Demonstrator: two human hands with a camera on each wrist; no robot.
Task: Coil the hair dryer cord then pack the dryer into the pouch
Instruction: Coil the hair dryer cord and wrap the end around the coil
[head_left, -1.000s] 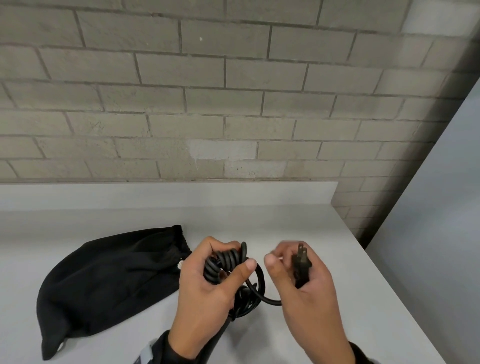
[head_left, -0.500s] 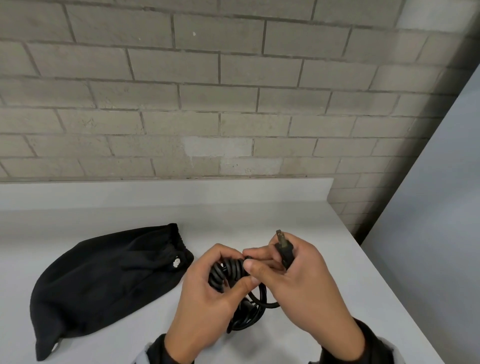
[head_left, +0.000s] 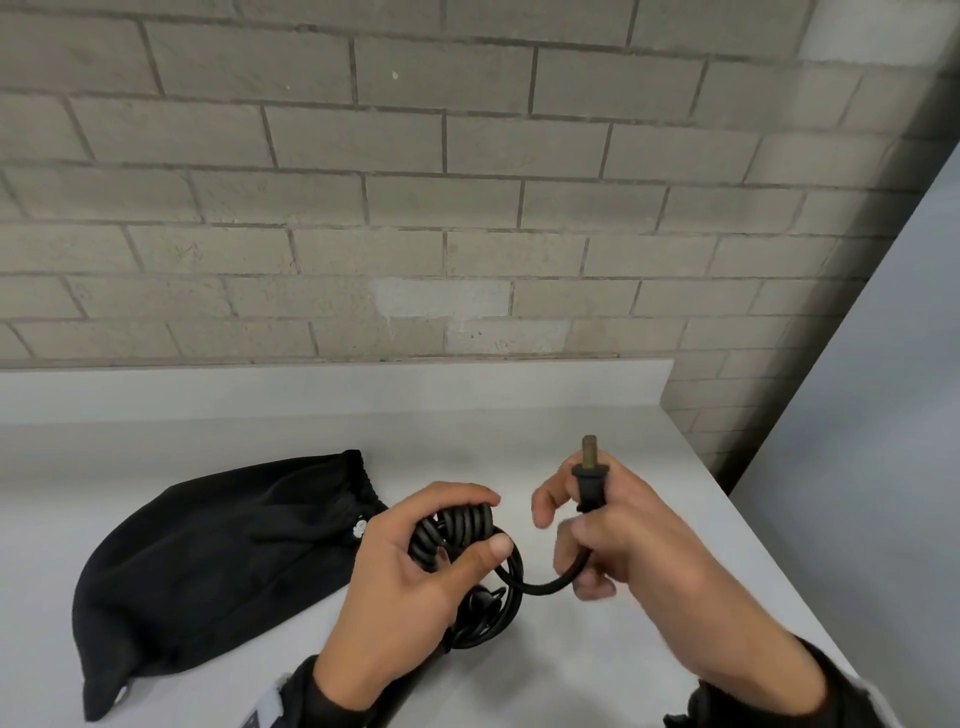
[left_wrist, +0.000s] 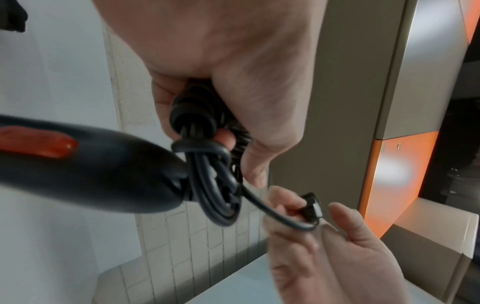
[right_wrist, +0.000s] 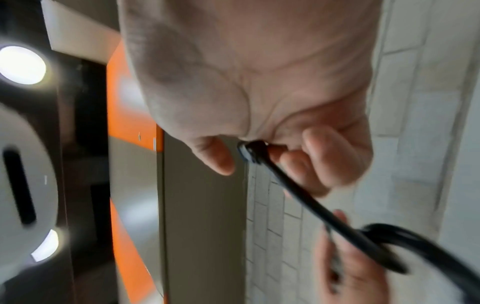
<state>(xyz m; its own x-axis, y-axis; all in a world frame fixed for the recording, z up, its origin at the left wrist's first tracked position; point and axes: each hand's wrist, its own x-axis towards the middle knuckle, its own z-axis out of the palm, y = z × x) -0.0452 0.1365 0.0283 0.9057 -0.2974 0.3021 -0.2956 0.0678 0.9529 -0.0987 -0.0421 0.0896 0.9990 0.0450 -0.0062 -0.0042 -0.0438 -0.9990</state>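
My left hand grips the black coiled cord above the white counter. In the left wrist view the coil hangs at the butt of the black hair dryer, which has a red switch. The dryer is mostly hidden below my left hand in the head view. My right hand holds the black plug upright, prongs up, a short way right of the coil. A short loop of cord joins the two hands. The black fabric pouch lies flat on the counter to the left.
The white counter ends at a raised back ledge below a grey brick wall. Its right edge drops off beside a grey panel. Orange and grey cabinet fronts show in the wrist views.
My right hand has pulled away to the right from the coil, taking the plug with it. The cord end now spans a short open loop between the hands.
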